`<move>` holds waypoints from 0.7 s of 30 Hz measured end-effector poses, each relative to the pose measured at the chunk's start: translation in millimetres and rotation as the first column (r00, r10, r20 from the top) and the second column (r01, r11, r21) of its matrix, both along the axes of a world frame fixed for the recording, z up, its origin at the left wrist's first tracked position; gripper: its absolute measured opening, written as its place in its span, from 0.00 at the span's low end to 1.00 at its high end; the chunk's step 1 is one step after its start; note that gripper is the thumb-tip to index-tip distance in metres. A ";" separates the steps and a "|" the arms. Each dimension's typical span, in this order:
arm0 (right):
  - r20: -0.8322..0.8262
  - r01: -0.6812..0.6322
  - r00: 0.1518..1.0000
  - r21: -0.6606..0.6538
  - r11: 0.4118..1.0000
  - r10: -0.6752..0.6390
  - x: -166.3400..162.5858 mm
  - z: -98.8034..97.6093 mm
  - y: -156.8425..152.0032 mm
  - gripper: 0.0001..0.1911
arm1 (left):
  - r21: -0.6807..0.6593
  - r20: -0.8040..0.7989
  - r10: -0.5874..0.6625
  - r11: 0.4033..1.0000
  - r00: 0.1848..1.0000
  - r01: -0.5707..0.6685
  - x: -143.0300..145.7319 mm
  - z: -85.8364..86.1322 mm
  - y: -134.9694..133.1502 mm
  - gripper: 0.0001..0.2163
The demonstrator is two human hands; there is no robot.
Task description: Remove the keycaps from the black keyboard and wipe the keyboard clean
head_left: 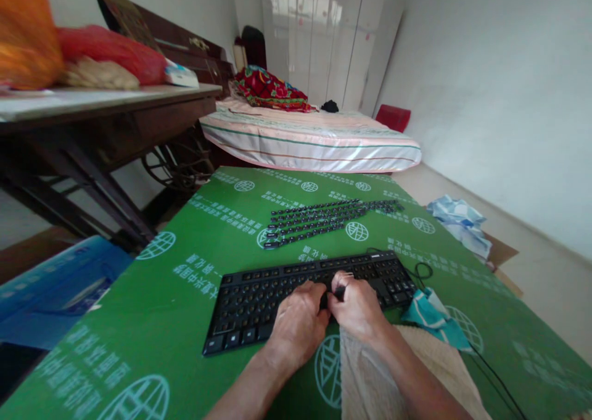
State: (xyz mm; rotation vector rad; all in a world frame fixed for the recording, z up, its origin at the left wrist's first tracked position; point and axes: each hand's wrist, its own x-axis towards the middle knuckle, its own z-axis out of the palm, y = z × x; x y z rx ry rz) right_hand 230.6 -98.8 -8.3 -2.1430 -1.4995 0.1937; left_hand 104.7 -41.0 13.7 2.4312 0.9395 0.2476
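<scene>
Clearly, in the head view, a green table reaches with its far edge toward a striped bed. Across the table's middle lies the black keyboard; over it the left hand and right hand meet, fingers curled nearly closed; whether they pinch anything, I cannot tell.

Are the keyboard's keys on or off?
Mostly off: the keyboard shows rows of bare spots, and loose keys lie in lines behind it. The near left corner keys look on.
</scene>
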 end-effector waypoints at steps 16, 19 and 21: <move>-0.247 0.114 0.968 0.253 0.961 -0.049 -1.8 -17.6 -2.2 0.06 | -0.050 0.138 -0.098 0.993 0.986 0.106 12.1 -20.1 9.2 0.08; -0.311 0.129 0.949 0.261 0.957 -0.043 -0.9 -21.1 -2.9 0.07 | -0.051 0.143 -0.092 0.994 0.985 0.100 11.5 -19.3 7.9 0.08; -0.327 0.134 0.944 0.270 0.954 -0.040 -0.6 -22.8 -3.5 0.07 | -0.043 0.151 -0.099 0.993 0.984 0.106 10.9 -19.4 6.9 0.08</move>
